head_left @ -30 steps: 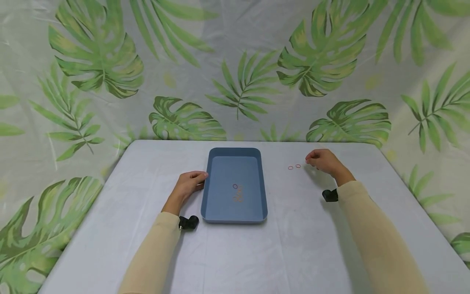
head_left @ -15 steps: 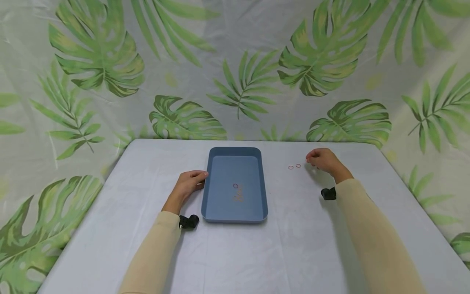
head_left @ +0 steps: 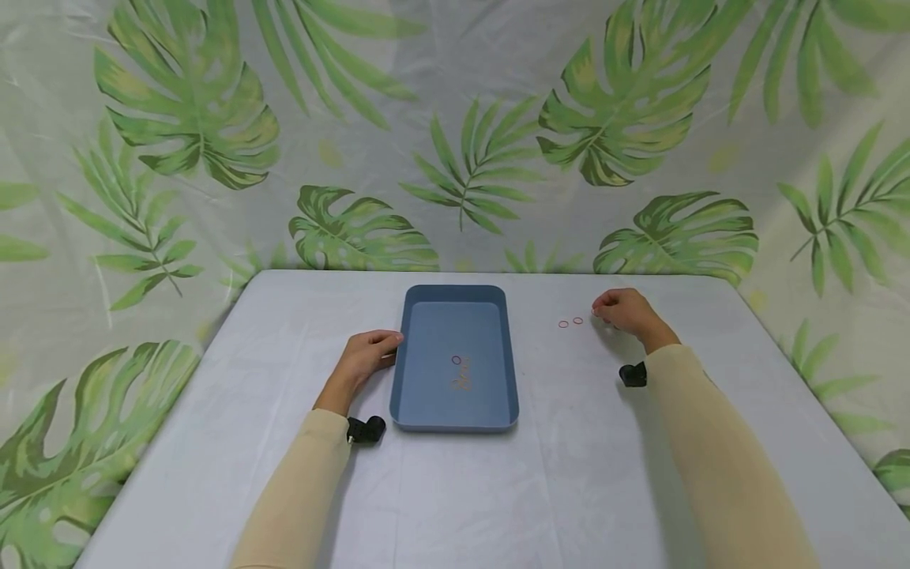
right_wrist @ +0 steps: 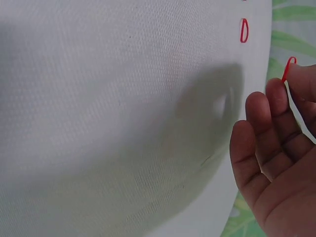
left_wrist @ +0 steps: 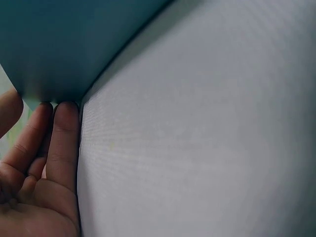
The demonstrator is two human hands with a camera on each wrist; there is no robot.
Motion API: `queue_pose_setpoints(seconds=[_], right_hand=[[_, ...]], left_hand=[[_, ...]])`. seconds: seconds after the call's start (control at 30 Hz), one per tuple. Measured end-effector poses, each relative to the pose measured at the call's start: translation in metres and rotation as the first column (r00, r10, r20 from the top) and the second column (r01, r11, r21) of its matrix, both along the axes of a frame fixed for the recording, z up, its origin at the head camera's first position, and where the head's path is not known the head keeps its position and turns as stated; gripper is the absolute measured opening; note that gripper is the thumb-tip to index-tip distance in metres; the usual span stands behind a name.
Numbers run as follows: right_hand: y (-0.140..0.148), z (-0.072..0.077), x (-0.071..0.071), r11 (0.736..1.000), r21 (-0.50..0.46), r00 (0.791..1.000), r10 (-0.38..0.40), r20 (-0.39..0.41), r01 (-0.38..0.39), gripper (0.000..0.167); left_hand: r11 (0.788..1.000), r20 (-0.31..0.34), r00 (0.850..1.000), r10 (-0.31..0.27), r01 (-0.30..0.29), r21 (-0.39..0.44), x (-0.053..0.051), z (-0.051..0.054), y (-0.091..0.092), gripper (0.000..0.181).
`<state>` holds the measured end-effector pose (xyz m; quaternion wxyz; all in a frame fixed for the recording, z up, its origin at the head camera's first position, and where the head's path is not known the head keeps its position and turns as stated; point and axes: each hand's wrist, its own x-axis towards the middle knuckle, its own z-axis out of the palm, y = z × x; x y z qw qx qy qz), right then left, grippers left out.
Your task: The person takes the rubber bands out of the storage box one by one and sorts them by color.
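A blue tray (head_left: pixel 455 332) lies on the white table, with one red ring (head_left: pixel 456 359) inside it near some light lettering. My left hand (head_left: pixel 361 359) touches the tray's left side; in the left wrist view, fingertips of that hand (left_wrist: pixel 47 163) meet the teal wall (left_wrist: pixel 74 49). Right of the tray, my right hand (head_left: pixel 629 312) pinches a small red ring, which shows in the right wrist view as a red loop (right_wrist: pixel 288 69) between thumb and fingertip. Two more red rings, one (head_left: pixel 563 324) and another (head_left: pixel 578 321), lie on the cloth left of that hand.
The white tablecloth (head_left: pixel 462 498) covers the table, and a leaf-patterned curtain (head_left: pixel 462 118) hangs behind and beside it. Each wrist wears a small black camera, the left one (head_left: pixel 366 430) near the tray's front left corner and the right one (head_left: pixel 633 374) over the right part.
My right wrist and forearm have shifted slightly left, while the pinching fingers stay in about the same place. My left hand and the tray have not visibly moved.
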<state>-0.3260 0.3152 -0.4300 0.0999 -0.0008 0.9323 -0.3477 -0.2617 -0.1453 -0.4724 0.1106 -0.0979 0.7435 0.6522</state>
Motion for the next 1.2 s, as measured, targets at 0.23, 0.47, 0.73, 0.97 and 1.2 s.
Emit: queue_pose_setpoints(seconds=[0.23, 0.47, 0.73, 0.97, 1.2], right_hand=[[-0.001, -0.009, 0.002, 1.0, 0.009, 1.0, -0.011, 0.017, 0.011, 0.021], [-0.002, -0.013, 0.001, 0.998, 0.051, 0.999, -0.026, 0.029, 0.025, 0.025], [-0.002, -0.014, 0.001, 0.995, 0.085, 0.998, -0.05, 0.038, 0.046, 0.026], [0.001, -0.018, 0.0, 0.994, 0.097, 0.999, -0.047, 0.02, 0.044, 0.025], [0.002, -0.014, 0.001, 0.993, 0.105, 0.999, -0.047, 0.013, 0.046, 0.028]], left_hand=[[1.0, 0.021, 1.0, -0.003, 0.004, -0.01, 0.004, -0.005, -0.001, 0.039], [1.0, 0.009, 1.0, 0.004, -0.004, -0.006, 0.004, -0.007, -0.001, 0.039], [1.0, 0.014, 1.0, 0.001, -0.001, -0.004, 0.003, -0.005, 0.0, 0.04], [1.0, 0.005, 1.0, 0.001, -0.002, 0.014, 0.003, -0.003, 0.0, 0.039], [1.0, 0.004, 1.0, -0.003, 0.003, -0.004, 0.002, 0.001, 0.001, 0.039]])
